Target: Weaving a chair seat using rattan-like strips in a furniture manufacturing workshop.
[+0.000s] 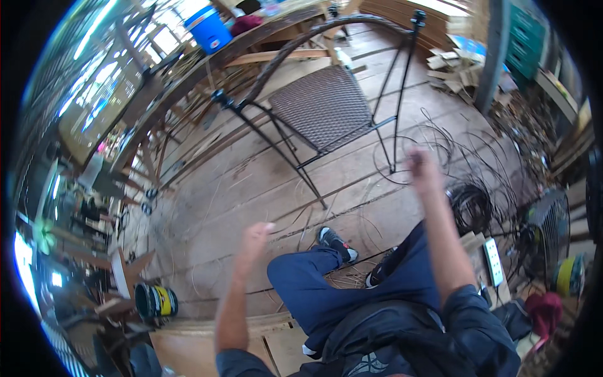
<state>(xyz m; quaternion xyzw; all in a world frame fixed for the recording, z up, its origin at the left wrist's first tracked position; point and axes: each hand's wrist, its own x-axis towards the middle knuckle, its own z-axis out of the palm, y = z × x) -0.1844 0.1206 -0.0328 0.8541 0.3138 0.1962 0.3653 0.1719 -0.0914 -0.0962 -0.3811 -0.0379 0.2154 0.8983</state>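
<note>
A chair frame with black metal legs and a woven brown seat [323, 107] stands on the plank floor in front of me. Its dark wrapped top rail [276, 60] curves across the upper side. Left of my knee, my left hand [254, 240] is raised with its fingers curled, apart from the chair. My right hand [424, 171] is up near the chair's right legs, somewhat blurred, and looks closed. Whatever either hand holds, perhaps a thin strand, does not show clearly. Loose dark strands [433, 135] lie on the floor beyond the right hand.
A coil of dark strand [470, 208] lies by my right knee, near a fan [548, 232] and a white power strip [494, 261]. A bucket [156, 300] stands at lower left. A long wooden bench carries a blue cooler [208, 29]. Scrap wood lies at upper right.
</note>
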